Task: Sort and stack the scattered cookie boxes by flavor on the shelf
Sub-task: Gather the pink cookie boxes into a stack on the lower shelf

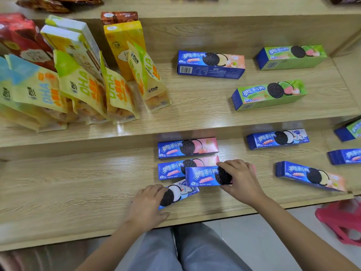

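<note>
Pink-ended Oreo boxes come first: two lie side by side on the lower shelf [78, 184], far one [188, 148], near one [172, 169]. Right hand [241, 179] has fingers clamped on a third pink box [203, 176], held over the near one. Left hand [150, 206] is closed on a white-cream box [180, 192] at the front edge. Early stage: two green boxes [269, 95], peach-ended ones [211, 64] and blue-and-white ones [277, 138] lie unsorted. Boxes read 奥利奥; pouches [84, 89] read DHA.
</note>
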{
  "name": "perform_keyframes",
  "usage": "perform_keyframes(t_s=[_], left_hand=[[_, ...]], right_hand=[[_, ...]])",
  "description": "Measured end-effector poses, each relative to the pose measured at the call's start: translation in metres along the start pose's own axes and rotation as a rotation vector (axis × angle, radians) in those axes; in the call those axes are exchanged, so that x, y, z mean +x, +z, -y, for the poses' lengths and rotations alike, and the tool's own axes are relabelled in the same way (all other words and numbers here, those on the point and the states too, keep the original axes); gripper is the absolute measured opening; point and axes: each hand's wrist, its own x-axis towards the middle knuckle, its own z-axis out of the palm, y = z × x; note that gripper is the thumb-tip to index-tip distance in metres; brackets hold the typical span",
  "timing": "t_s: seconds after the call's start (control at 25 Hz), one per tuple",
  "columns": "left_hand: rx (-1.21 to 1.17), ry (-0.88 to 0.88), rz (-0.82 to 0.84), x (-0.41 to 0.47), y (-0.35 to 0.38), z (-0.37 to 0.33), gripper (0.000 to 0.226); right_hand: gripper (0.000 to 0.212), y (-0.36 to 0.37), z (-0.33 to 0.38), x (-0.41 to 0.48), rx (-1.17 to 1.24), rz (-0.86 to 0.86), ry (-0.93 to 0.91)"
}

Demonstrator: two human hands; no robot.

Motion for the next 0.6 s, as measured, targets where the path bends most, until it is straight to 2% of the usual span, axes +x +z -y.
perform_keyframes(t_s=[0.12,0.36,0.6], left_hand=[[0.03,-0.087,0.027,-0.002,0.009,0.002,0.078],[-0.078,-0.154,0.001,-0.002,0.003,0.014,0.061],[-0.108,-0.274,-0.114,-0.073,-0.03,0.055,0.058]], right_hand=[[0.065,0.007,0.006,-0.003,0.007,0.024,-0.007],[0.058,0.01,0.02,-0.006,0.042,0.029,0.052],[0.065,0.016,0.04,-0.011,0.087,0.017,0.022]])
